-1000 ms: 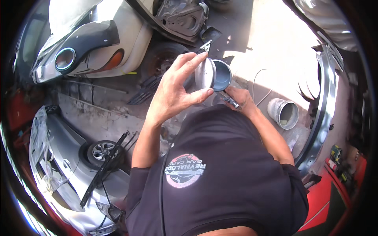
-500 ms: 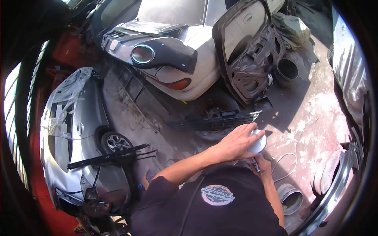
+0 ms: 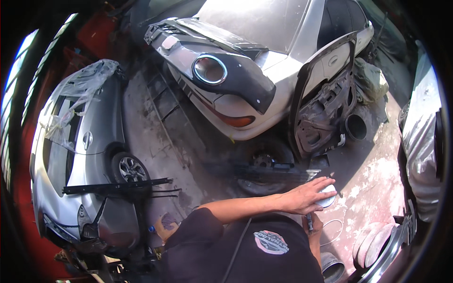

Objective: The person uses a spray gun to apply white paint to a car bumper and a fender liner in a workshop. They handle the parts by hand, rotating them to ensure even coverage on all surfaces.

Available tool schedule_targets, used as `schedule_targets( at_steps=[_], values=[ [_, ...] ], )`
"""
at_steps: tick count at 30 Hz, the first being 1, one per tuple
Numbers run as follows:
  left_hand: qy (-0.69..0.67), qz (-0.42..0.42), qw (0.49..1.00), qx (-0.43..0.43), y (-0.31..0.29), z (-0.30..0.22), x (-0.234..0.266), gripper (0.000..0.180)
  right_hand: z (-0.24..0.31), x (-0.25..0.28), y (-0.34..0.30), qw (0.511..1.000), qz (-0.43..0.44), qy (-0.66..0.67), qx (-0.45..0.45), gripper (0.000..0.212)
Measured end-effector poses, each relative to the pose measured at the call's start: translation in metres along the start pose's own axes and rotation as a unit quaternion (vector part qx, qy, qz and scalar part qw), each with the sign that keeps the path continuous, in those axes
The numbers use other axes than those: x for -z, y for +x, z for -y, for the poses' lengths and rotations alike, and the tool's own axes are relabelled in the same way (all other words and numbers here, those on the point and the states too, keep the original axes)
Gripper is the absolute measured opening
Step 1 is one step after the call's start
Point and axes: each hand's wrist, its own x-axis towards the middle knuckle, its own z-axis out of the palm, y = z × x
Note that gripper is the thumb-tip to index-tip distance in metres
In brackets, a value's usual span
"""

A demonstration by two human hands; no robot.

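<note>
In front of my chest, at the lower right, I hold what looks like a spray gun (image 3: 309, 221) with a round white cup (image 3: 328, 196) on top. My left hand (image 3: 302, 197) reaches across from the left, its fingers bent over the cup's top and edge. Lower down, my right hand (image 3: 315, 227) is closed around the gun's dark, metallic body. My left hand and the cup partly cover the gun. A thin pale hose (image 3: 336, 231) loops on the floor beside my right hand.
Ahead is a white car (image 3: 255, 125) with a loose dark fender (image 3: 240, 78) on its front. A bare door (image 3: 325, 111) leans against it. Grille strips (image 3: 278, 175) and a tire (image 3: 278, 151) lie before me. A grey car (image 3: 104, 113) stands left; a metal bucket (image 3: 332, 268) sits lower right.
The view has swung, so the white car and door appear farther right and lower. My hands and the cup also appear farther right and lower; my left hand still grips the cup.
</note>
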Motion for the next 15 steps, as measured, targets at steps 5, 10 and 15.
schedule_targets(
  at_steps=[5,10,15],
  values=[
    [-0.11,-0.028,0.986,0.119,-0.041,0.009,0.026,0.087,-0.002,-0.038,0.008,0.999,-0.041,0.018,0.023,0.025],
    [-0.143,-0.054,0.94,0.304,-0.118,0.051,0.004,0.064,0.019,-0.013,0.015,0.965,0.027,0.08,-0.247,0.023],
    [-0.197,0.103,0.816,0.534,-0.281,0.092,-0.07,0.062,-0.006,-0.011,0.009,0.967,0.051,0.1,-0.23,0.019]
  ],
)
